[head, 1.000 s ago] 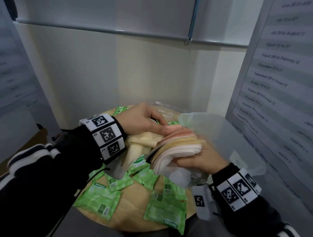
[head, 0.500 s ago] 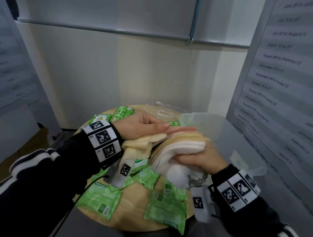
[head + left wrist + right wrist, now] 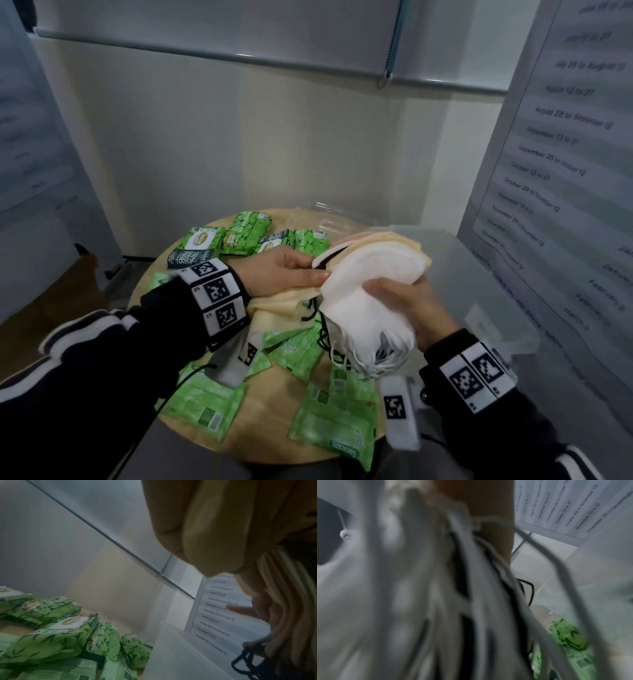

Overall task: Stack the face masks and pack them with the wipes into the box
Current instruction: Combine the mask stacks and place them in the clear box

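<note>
My right hand (image 3: pixel 394 294) grips a thick stack of face masks (image 3: pixel 370 270), white, cream and pink, and holds it tilted above the round table (image 3: pixel 260 435). Ear loops (image 3: pixel 373 359) dangle under the stack and fill the right wrist view as blurred loops (image 3: pixel 488 588). With straight fingers, my left hand (image 3: pixel 317 269) touches the stack's left edge. A loose cream mask (image 3: pixel 281 305) lies below it. Green wipes packs (image 3: pixel 246 233) sit at the table's back, and flat wipes sachets (image 3: pixel 329 425) are scattered in front. The clear plastic box (image 3: pixel 479 281) stands to the right.
A board with printed dates (image 3: pixel 555 171) leans at the right, close behind the box. A wall and a window blind rail (image 3: pixel 239 58) are behind the table. A white tagged block (image 3: pixel 399 411) hangs by my right wrist.
The mask stack has been lifted a little and tipped, white side toward me. My left hand slid from the top of the stack to its left edge.
</note>
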Motion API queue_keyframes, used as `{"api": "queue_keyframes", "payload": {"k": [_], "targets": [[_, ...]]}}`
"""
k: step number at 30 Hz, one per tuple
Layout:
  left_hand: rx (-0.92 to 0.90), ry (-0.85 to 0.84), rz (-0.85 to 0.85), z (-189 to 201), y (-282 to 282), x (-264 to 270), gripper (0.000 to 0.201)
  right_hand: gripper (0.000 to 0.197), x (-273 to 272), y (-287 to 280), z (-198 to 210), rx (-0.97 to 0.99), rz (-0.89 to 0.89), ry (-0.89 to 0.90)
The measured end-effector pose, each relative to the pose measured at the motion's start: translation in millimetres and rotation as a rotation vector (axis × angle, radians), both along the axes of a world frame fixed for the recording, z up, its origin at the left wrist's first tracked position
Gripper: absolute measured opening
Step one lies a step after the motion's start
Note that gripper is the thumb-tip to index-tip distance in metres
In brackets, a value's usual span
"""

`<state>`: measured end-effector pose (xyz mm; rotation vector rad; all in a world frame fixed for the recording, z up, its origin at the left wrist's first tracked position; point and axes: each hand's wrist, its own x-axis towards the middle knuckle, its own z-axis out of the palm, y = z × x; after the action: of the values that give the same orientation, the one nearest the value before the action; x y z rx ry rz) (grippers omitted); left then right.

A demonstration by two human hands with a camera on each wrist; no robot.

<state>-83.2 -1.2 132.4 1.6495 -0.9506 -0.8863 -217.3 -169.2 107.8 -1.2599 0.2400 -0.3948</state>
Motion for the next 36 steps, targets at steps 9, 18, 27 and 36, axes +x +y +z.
{"api": "queue_keyframes", "payload": {"k": [9, 18, 27, 36], "targets": [[-0.238, 0.142, 0.370, 21.2, -1.8, 10.2, 0.019, 0.048, 1.1, -4.9, -10.3, 0.104, -0.034, 0.123], [-0.204, 0.220, 0.159, 19.0, -23.2, -20.1, 0.036, 0.029, 0.5, 3.9, -5.3, -0.030, 0.023, 0.092], [-0.152, -0.029, 0.266, 8.5, -30.8, -24.4, 0.024, 0.047, 2.6, 3.9, -2.0, 0.170, 0.026, 0.137], [-0.229, 0.035, 0.349, 1.6, -31.6, -20.5, 0.012, 0.052, -4.0, 1.0, -10.0, 0.188, 0.117, 0.121]]}}
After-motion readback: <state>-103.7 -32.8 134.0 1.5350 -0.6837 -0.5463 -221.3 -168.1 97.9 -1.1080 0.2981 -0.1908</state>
